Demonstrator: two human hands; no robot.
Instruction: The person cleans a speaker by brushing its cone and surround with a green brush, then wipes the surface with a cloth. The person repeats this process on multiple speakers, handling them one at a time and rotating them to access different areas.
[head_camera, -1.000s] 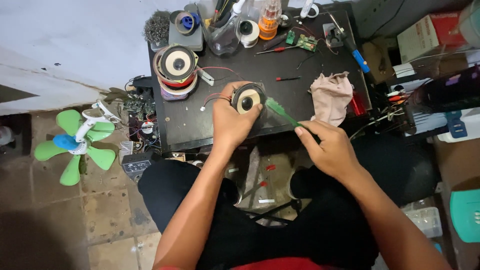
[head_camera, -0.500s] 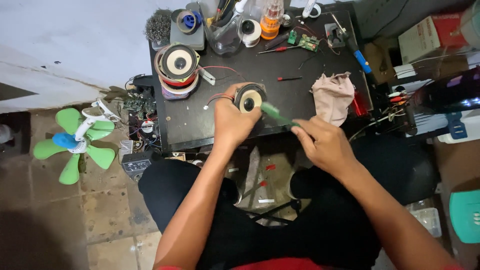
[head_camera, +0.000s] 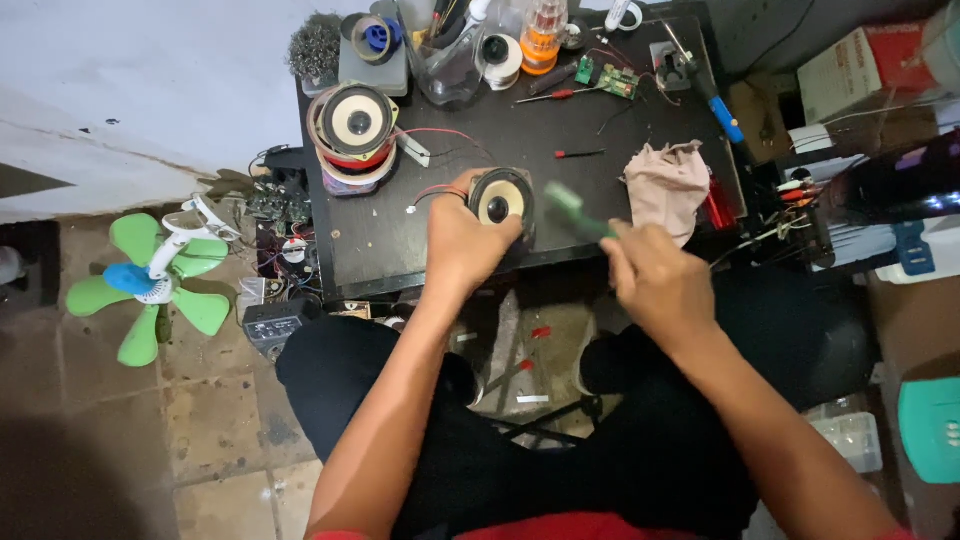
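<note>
While left hand (head_camera: 462, 240) grips small speaker (head_camera: 500, 198), right hand (head_camera: 655, 280) holds green tool (head_camera: 575, 211).

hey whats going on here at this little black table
A person sits at a black table working on a small speaker. The left hand grips the speaker at the table's near edge, and the right hand holds a green-handled tool, blurred, beside it. A bigger speaker and a crumpled cloth lie nearby.

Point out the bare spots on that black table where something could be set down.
Bare table top lies in front of the big speaker, left of the left hand holding the small speaker. Another patch lies between the red screwdriver and the cloth. The back edge is crowded.
</note>
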